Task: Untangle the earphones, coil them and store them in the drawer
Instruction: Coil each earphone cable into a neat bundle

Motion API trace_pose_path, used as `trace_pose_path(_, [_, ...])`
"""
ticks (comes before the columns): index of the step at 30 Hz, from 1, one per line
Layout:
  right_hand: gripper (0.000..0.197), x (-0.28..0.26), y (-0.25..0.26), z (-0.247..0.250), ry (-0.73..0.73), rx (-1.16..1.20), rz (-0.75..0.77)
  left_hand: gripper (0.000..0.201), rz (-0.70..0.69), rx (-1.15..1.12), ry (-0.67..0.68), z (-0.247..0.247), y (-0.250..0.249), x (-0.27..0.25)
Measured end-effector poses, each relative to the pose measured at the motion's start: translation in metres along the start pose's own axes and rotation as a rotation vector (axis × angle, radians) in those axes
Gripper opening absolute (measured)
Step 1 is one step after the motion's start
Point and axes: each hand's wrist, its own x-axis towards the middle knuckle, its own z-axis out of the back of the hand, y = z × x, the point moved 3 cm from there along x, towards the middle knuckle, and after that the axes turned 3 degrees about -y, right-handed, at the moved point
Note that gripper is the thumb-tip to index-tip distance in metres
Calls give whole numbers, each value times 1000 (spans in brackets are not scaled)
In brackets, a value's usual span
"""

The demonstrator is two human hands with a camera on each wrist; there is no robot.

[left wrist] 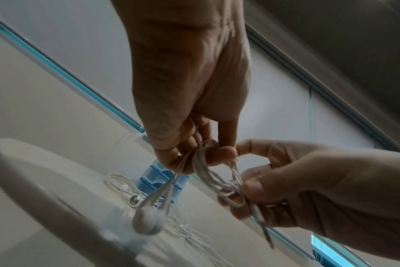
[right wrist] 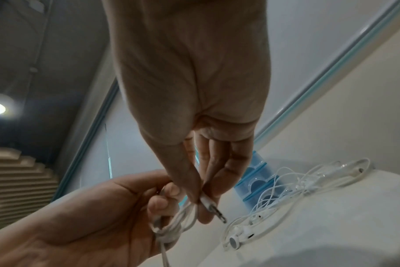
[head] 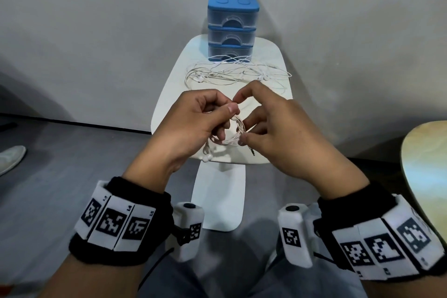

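Observation:
A small coil of white earphone cable [head: 232,134] is wound round the fingers of my left hand [head: 193,121], which grips it above the near end of the white table [head: 169,94]. Two earbuds [head: 206,155] dangle below that hand. My right hand [head: 263,126] pinches the cable's plug end [right wrist: 209,206] between thumb and fingers, right beside the coil [left wrist: 213,180]. The metal jack [head: 252,152] sticks out downward. Further back lies a tangled heap of white earphones [head: 232,72]. Behind it stands a blue drawer unit [head: 232,24] with three closed clear drawers.
The table is narrow, with a white base plate [head: 219,198] on the grey floor. A pale round tabletop edge [head: 425,176] shows at the right. A shoe [head: 11,157] is at the far left. A grey wall rises behind the drawers.

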Motion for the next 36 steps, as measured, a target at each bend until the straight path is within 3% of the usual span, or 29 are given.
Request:
trace_pose_path(4, [41,-1,-4,-1,29,-181,24,20,54,-33,26,6,5,0])
trace_pose_path(8, [35,-3,-5,7,35,-303,72,23,74,-96,-31,7,7,0])
trace_pose_path(12, [15,2,-12,11,-81,-346,77,25,89,-158,-80,0,6,0])
trace_pose_path(16, [13,10,-33,3,-213,-12,-26,26,132,-272,-43,-10,2,0])
trace_pose_path(24, [24,13,-32,-23,-215,917,-206,22,162,-477,-130,-10,6,0])
trace_pose_path(27, [11,13,-24,-25,-222,961,-139,22,93,-441,-162,-9,4,1])
trace_pose_path(31, [33,15,-22,-23,-271,834,-104,16,25,-322,-190,-1,4,2])
trace_pose_path(36, [38,16,-27,-19,-172,1029,-174,24,47,-209,-18,9,0,-1])
